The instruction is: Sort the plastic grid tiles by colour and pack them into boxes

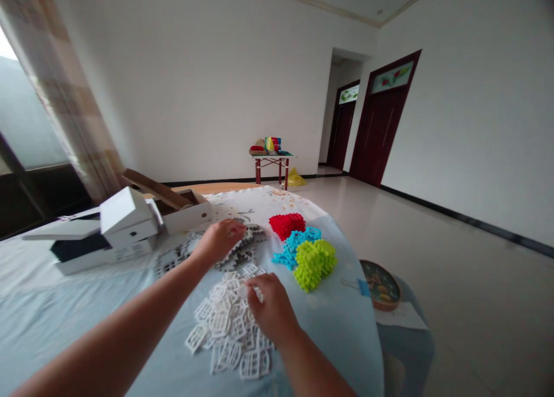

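My left hand point(221, 239) reaches over a heap of dark grey toothed plastic pieces point(249, 247). Its fingers are curled together, and whatever they hold is hidden. Closer to me, my right hand point(272, 306) is at the upper right of a loose pile of small white window-shaped plastic pieces point(220, 316). Thumb and forefinger are closed on one white piece point(256, 293) at the pile's edge. Right of the grey heap sit separate clusters of red pieces point(287, 225), blue pieces point(298, 244) and lime green pieces point(315, 263).
White boxes point(130, 221) and an opened cardboard box point(186, 212) stand on the left of the cloth-covered round table point(337, 310). Beyond its right edge, a stool point(411, 339) bears a round wooden-rimmed tray point(392, 306). A small table point(272, 156) with items stands by the far wall.
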A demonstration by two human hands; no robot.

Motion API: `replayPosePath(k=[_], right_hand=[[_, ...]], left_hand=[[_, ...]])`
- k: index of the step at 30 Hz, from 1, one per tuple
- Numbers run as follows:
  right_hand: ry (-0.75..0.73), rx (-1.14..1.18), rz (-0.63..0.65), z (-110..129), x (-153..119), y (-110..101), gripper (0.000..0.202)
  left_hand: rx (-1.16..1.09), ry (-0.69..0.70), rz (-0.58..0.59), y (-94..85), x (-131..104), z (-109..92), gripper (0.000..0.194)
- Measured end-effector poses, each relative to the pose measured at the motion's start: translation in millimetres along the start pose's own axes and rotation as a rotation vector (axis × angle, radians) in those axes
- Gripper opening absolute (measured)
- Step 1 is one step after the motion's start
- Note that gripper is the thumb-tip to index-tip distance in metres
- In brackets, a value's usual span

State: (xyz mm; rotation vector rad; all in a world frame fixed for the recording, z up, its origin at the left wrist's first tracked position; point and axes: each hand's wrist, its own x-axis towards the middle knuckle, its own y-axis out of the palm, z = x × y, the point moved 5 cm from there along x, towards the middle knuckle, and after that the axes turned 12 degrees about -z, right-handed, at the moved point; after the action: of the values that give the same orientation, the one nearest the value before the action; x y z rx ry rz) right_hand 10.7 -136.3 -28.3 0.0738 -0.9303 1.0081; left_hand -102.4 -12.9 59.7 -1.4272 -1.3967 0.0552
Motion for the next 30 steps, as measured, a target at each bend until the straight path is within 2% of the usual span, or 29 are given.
replayPosePath(k=[7,10,13,17,22,24,26,30], right_hand=[[-0.041,0.03,0.063,2,-6,1,0.019],[-0.05,0.039,0.107,0,-9,4,0.02],[-0.045,0.032,0.131,-3,-11,5,0.021],[-0.038,0.004,0.136,-5,-11,3,0.023],[-0.045,-0.009,0.129,-6,-12,1,0.024],[-0.043,-0.012,0.123,-7,-12,1,0.024],[-0.036,-0.018,0.122,-8,-12,1,0.025],[-0.012,-0.028,0.127,-9,-12,1,0.024]], left_hand=[[0.095,-0.298,0.039,-103.6,-93,100,0.033],[0.155,-0.398,0.079,-142.4,-134,126,0.038],[0.246,-0.447,0.172,-168.0,-171,137,0.046],[0.272,-0.49,0.335,-179.0,-208,134,0.055],[0.312,-0.426,0.489,-167.1,-226,119,0.063],[0.36,-0.392,0.493,-161.9,-224,115,0.058],[0.391,-0.367,0.448,-160.4,-219,112,0.053],[0.252,-0.4,0.348,-164.7,-211,111,0.049]])
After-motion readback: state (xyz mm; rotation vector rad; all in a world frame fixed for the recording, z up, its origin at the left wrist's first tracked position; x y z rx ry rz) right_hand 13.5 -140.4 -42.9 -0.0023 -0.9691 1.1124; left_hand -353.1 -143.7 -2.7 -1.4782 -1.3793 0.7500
